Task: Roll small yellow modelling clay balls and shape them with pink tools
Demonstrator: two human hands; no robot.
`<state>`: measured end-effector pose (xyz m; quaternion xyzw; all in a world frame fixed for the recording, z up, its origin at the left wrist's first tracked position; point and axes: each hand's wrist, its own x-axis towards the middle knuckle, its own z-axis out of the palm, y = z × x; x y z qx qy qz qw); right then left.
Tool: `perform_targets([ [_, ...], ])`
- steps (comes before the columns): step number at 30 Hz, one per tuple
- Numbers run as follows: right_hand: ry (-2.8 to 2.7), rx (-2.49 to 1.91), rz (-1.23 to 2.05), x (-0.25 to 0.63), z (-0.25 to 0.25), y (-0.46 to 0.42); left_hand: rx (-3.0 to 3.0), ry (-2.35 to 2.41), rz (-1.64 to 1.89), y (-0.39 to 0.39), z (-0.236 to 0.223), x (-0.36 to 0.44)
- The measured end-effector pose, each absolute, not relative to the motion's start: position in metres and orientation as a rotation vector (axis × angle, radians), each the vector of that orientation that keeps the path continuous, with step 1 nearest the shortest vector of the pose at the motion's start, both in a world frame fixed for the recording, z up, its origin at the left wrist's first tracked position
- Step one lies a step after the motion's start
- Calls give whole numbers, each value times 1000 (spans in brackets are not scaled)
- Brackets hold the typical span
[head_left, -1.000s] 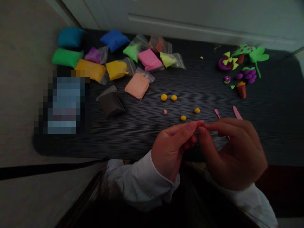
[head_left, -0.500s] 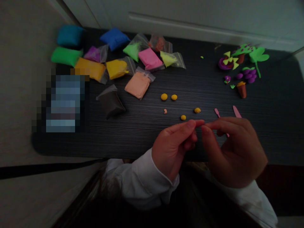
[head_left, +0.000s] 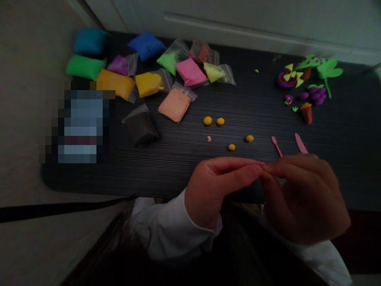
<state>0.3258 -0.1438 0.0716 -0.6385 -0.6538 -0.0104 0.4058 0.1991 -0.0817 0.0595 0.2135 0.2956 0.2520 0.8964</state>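
Note:
My left hand (head_left: 220, 184) and my right hand (head_left: 303, 194) meet fingertip to fingertip above the table's front edge. Thumb and fingers are pinched on both sides, and whatever lies between them is hidden or too small to make out. Just beyond the hands are small yellow clay balls: a plain one (head_left: 231, 147), a speckled one (head_left: 249, 138), and a pair further back, an oval ball (head_left: 207, 120) and its neighbour (head_left: 220, 121). A tiny curved peach clay piece (head_left: 209, 138) lies left of them. Behind my right hand rest a thin pink tool (head_left: 274, 141) and a pink clay knife (head_left: 300, 143).
Bags of coloured clay, including a peach bag (head_left: 174, 104), a black bag (head_left: 140, 127) and a blue bag (head_left: 146, 46), cover the back left. Clay models stand at the back right: a purple grape bunch (head_left: 317, 94), a brown pot (head_left: 306, 114) and a green flower (head_left: 329, 70). A blurred-out rectangle (head_left: 83, 123) sits left.
Both hands have shifted slightly right and toward me. The left fingers have straightened, and the fingertips of the two hands have come together.

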Motion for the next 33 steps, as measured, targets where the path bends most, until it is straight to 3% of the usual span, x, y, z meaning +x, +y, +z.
perform_targets([
  [9,-1854,-1562,-132,333,73,-149,543,724,442,-76,56,197],
  [33,-1677,-1534,48,340,67,-157,281,639,478,-73,56,203],
])
